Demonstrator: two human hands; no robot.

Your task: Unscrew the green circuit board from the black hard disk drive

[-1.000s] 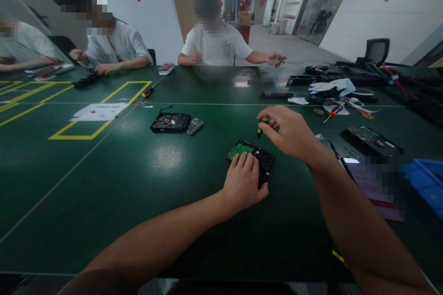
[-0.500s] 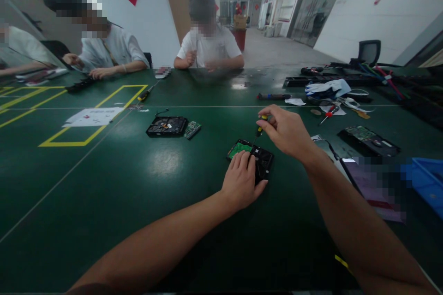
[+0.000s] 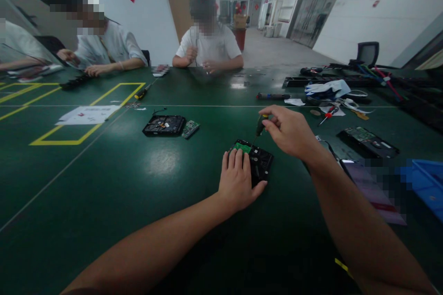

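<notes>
Hard drive [image 3: 261,162]: flat on the tabletop [image 3: 166,193], just right of the frame's centre, partly covered by the left hand.
Left hand [image 3: 236,177]: laid over the drive, palm down, fingers slightly parted, thumb along its lower right edge, bracing it.
Right hand [image 3: 285,130]: fingers and thumb closed around the handle of a yellow-and-black screwdriver [image 3: 260,126], held nearly upright, shaft down toward the drive.
Green board [image 3: 245,147]: on the drive's upper left part, so detaching it looks not yet done.
Screws: too small to count; whether the tip sits in one I cannot tell.
Second drive [image 3: 164,125]: left of centre, apparently finished, a loose circuit board [image 3: 190,129] beside its right end.
Third drive [image 3: 368,142]: right side of the frame, board in place, seemingly untouched.
Stage: apparently mid-unscrewing.
</notes>
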